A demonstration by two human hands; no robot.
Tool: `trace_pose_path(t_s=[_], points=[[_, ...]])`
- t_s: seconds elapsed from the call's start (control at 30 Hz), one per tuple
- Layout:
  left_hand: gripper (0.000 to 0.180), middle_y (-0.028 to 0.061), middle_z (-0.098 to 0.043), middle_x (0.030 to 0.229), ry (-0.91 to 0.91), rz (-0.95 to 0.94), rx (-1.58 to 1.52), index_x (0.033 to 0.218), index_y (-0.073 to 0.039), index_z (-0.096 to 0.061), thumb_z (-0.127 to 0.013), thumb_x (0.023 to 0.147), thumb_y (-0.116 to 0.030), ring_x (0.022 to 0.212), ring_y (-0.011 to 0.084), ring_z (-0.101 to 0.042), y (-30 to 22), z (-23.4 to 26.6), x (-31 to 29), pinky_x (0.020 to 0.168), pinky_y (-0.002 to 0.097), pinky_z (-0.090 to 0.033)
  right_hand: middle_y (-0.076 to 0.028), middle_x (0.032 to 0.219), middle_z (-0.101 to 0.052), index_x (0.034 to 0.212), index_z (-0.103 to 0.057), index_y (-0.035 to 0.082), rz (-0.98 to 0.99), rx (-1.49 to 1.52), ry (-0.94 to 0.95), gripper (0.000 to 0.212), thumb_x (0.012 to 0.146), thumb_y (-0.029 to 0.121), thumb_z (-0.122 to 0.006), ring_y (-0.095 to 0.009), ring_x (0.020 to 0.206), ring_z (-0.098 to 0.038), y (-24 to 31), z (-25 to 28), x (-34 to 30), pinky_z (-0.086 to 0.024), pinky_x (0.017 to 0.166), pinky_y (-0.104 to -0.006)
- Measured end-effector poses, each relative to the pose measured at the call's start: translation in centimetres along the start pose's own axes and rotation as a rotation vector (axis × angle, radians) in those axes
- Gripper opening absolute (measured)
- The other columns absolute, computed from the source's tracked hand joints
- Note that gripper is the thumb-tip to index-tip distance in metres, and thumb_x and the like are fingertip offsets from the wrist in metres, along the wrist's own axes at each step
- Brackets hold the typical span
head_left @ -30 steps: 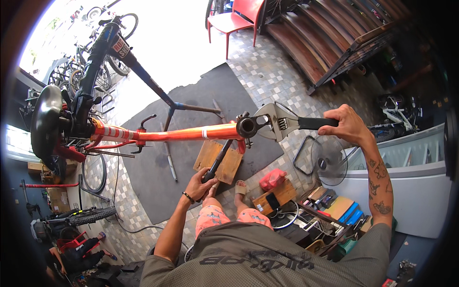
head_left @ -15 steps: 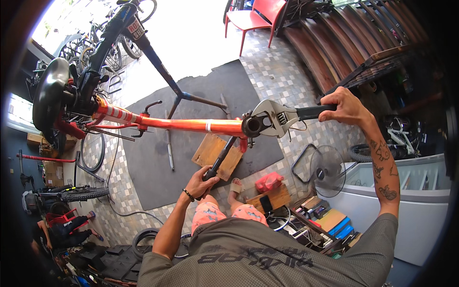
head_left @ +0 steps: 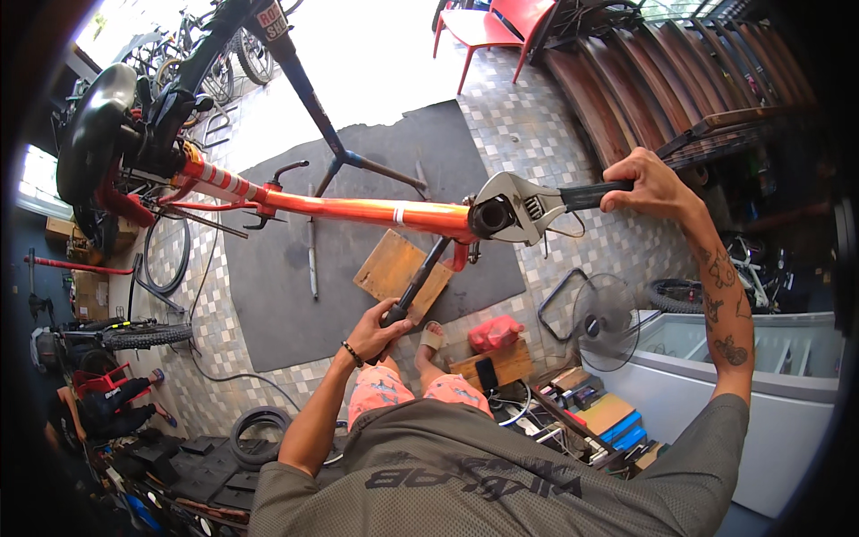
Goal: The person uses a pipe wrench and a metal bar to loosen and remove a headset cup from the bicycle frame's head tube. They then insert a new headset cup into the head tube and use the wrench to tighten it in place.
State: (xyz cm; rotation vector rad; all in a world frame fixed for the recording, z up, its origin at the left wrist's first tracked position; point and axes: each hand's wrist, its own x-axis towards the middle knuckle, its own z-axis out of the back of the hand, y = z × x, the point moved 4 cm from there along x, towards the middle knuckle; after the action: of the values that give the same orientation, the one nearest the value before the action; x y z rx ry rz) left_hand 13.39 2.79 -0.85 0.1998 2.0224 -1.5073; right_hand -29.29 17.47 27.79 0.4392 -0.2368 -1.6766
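Note:
An orange-red bicycle frame point(head_left: 358, 208) with white bands is clamped in a dark repair stand point(head_left: 304, 94), its open head tube point(head_left: 491, 217) toward me. A large silver adjustable wrench point(head_left: 526, 208) has its jaws at that tube end. My right hand point(head_left: 658, 185) is closed around the wrench's black handle, arm stretched out to the right. Lower down, my left hand point(head_left: 378, 331) is wrapped around a bar with a black grip point(head_left: 413, 294). The bar slants up to the underside of the tube end; how it joins there is hidden.
Below lie a wooden board point(head_left: 403, 276) and a dark mat point(head_left: 268, 304). A black saddle point(head_left: 98, 134) is at the frame's far left. To the right stand a fan point(head_left: 608, 320) and a white chest freezer point(head_left: 680, 394). A person sits at the lower left point(head_left: 116, 403).
My view has turned slightly, so the frame end, wrench and right hand appear a little higher and farther right. Both hands keep their holds.

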Motion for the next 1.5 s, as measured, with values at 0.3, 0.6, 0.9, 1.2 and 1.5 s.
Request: trace_pose_path(t_s=[0.3, 0.6, 0.9, 1.2, 1.5], points=[[0.045, -0.0026, -0.058, 0.064, 0.008, 0.037, -0.023, 0.138, -0.006, -0.054, -0.073, 0.102, -0.024, 0.041, 0.0086, -0.051, 0.1, -1.3, -0.2, 0.034, 0.0273, -0.035, -0.002, 0.053, -0.040, 0.066, -0.053, 0.003, -0.296, 0.249, 0.099, 0.062, 0.091, 0.053, -0.079, -0.009, 0.051, -0.043, 0.9, -2.1, -3.1, -0.035, 0.049, -0.0324], [0.054, 0.0024, -0.059, 0.065, 0.079, -0.017, -0.101, 0.143, 0.000, -0.044, -0.071, 0.102, -0.022, 0.043, 0.0125, -0.055, 1.1, -1.3, 0.2, 0.036, 0.0294, -0.041, 0.004, 0.057, -0.049, 0.078, -0.059, 0.004, -0.365, 0.373, 0.071, 0.055, 0.096, 0.054, -0.074, -0.005, 0.050, -0.051, 2.9, -3.9, -6.2, -0.039, 0.046, -0.0244], [0.044, -0.0014, -0.050, 0.066, 0.138, 0.055, -0.243, 0.136, -0.004, -0.051, -0.070, 0.099, -0.017, 0.043, 0.0109, -0.049, 0.4, -2.1, -0.4, 0.037, 0.0280, -0.039, -0.006, 0.075, -0.066, 0.107, -0.060, 0.001, -0.532, 0.896, 0.298, 0.049, 0.105, 0.050, -0.063, -0.017, 0.062, -0.070, 6.5, -6.9, -10.2, -0.057, 0.058, -0.0305], [0.030, -0.0015, -0.050, 0.064, 0.097, 0.007, -0.356, 0.122, -0.003, -0.054, -0.067, 0.097, -0.011, 0.042, 0.0100, -0.048, 2.2, -4.4, 0.1, 0.037, 0.0277, -0.038, -0.012, 0.057, -0.056, 0.103, -0.051, 0.000, -0.588, 1.546, 0.325, 0.053, 0.102, 0.052, -0.065, -0.021, 0.038, -0.055, 11.7, -13.2, -12.6, -0.052, 0.037, -0.0379], [0.034, 0.0019, -0.052, 0.064, 0.080, 0.031, -0.392, 0.125, -0.003, -0.051, -0.067, 0.095, -0.008, 0.042, 0.0121, -0.050, 2.4, -5.7, 0.3, 0.037, 0.0291, -0.040, -0.003, 0.056, -0.044, 0.105, -0.050, 0.001, -0.612, 1.539, 0.067, 0.051, 0.104, 0.050, -0.064, -0.010, 0.035, -0.038, 15.1, -15.0, -12.8, -0.037, 0.030, -0.0281]])
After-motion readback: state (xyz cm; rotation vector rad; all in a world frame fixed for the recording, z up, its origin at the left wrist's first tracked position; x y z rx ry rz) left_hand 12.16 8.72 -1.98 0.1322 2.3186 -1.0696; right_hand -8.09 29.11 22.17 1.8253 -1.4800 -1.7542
